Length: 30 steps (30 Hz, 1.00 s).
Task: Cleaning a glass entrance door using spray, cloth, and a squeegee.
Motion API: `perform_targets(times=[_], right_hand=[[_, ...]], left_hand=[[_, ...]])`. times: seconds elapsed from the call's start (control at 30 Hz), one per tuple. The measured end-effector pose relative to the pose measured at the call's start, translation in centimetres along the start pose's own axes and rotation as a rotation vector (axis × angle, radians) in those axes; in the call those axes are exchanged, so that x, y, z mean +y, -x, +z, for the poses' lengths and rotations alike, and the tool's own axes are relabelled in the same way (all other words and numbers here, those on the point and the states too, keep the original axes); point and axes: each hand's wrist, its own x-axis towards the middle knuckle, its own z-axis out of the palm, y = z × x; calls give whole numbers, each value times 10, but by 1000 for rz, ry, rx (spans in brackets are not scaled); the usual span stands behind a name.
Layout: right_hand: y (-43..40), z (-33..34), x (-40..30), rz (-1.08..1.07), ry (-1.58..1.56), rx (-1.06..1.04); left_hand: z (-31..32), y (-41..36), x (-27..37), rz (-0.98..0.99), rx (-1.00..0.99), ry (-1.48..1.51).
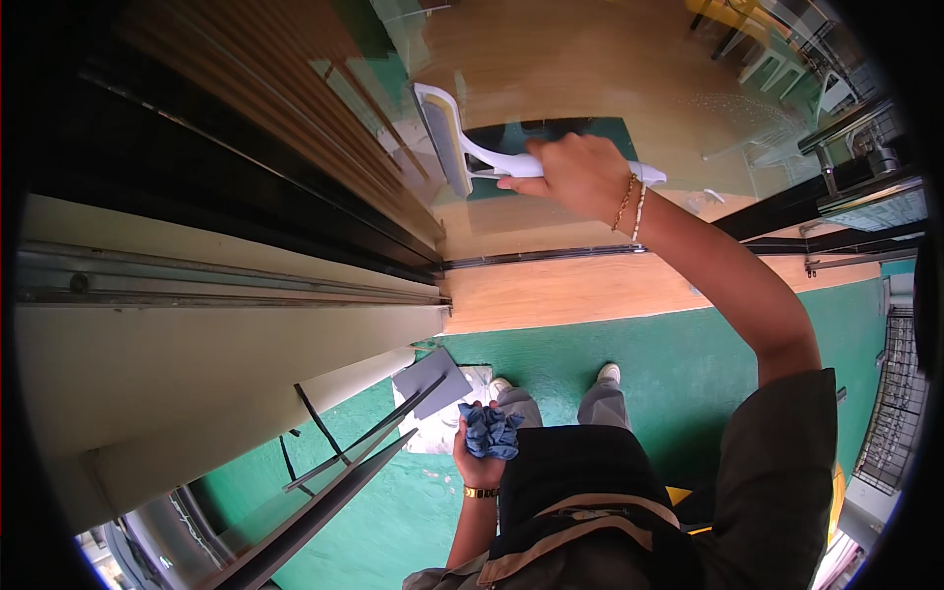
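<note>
My right hand grips the white plastic handle of a window squeegee, raised in front of a large glass pane. The squeegee's head points to the left, with its long edge at or close to the glass; whether it touches I cannot tell. Down by my waist, my left hand holds a crumpled blue cloth, palm up. Wet streaks and droplets mark the glass toward the right.
A dark window frame runs along the left, above a cream wall ledge. A metal-framed stand is at lower left. A metal door handle juts out at right. Underfoot is a green floor.
</note>
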Motion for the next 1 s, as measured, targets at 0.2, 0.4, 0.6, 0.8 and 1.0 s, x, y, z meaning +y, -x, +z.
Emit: perform_targets(times=[0.2,0.4,0.6,0.8,1.0], right_hand=[[28,-19,45,48,13,2],[64,-40,93,100,42,30],[107,-58,145,166,62,67],[150,-68,206,213,-7,166],[190,-71,256,295,-110,214]], left_hand=[[23,-4,-24,-90,-15,-55],[39,-11,-46,-79,-2,-93],[59,-15,-65,-128,-64,-187],[84,-18,-96,-174,-85,-266],[94,-22,-128,-209,-28,-271]])
